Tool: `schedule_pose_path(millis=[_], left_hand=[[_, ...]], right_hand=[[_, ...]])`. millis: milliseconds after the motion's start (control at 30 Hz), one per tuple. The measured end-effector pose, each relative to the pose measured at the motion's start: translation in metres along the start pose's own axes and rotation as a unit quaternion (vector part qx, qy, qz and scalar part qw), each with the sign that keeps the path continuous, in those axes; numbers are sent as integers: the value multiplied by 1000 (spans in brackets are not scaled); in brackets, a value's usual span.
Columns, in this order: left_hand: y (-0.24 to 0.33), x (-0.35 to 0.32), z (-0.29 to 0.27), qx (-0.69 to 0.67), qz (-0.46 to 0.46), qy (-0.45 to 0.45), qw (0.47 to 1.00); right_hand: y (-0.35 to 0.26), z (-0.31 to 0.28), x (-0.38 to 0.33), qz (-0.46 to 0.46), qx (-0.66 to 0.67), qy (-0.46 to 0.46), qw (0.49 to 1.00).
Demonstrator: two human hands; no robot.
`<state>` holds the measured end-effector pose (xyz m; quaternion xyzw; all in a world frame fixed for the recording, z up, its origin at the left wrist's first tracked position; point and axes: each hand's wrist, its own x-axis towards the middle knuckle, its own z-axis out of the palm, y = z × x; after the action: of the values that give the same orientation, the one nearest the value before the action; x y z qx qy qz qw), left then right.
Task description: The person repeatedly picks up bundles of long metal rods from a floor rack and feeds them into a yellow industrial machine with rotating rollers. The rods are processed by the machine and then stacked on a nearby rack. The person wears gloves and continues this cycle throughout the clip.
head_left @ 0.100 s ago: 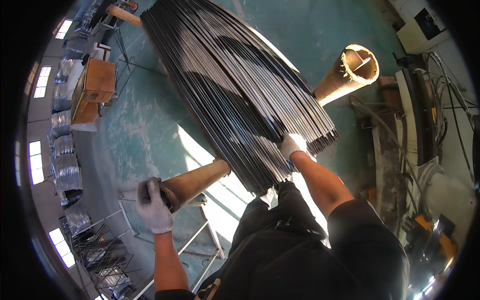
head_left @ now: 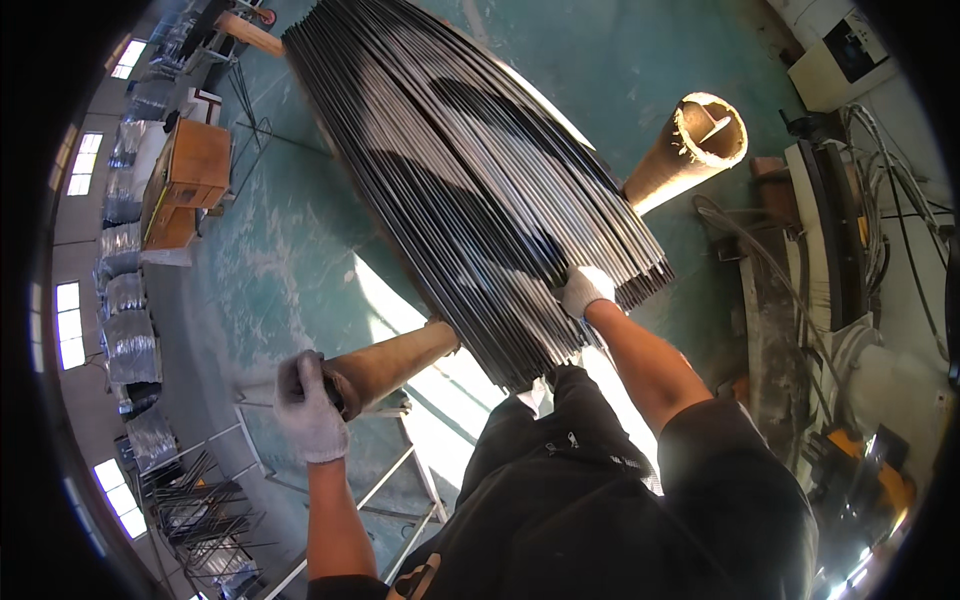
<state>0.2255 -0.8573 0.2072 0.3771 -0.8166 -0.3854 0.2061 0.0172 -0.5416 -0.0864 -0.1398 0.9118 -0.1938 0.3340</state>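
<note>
A wide bundle of long, thin dark metal rods [head_left: 470, 190] stretches away in front of me, its near ends lying just beyond my legs. My right hand [head_left: 586, 291], in a white knit glove, is closed on rods near those ends; its fingertips are partly hidden. At the lower left, my gloved left hand [head_left: 312, 408] is curled beside the open end of a brown cardboard tube [head_left: 395, 366]. Whether anything sits in its fingers I cannot make out. That tube reaches under the bundle's left edge.
Another cardboard tube [head_left: 672, 160], frayed at its rim and with a metal beam inside, sticks out right of the rods. A metal frame [head_left: 425, 470] stands below the left tube. Orange-brown boxes [head_left: 197, 165] are at left; machinery with cables [head_left: 800, 260] lines the right.
</note>
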Motion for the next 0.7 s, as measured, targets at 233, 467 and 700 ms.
schedule_pose_path(millis=[233,467,700], left_hand=[[19,-20,5,126,248,7,960],[21,-86,54,-21,401,-182,898],[-31,-101,94,-154,101,-367,912]], right_hand=[[50,52,17,33,353,-24,935],[13,-3,-91,69,68,96,991],[-6,-7,-153,108,31,151,982]])
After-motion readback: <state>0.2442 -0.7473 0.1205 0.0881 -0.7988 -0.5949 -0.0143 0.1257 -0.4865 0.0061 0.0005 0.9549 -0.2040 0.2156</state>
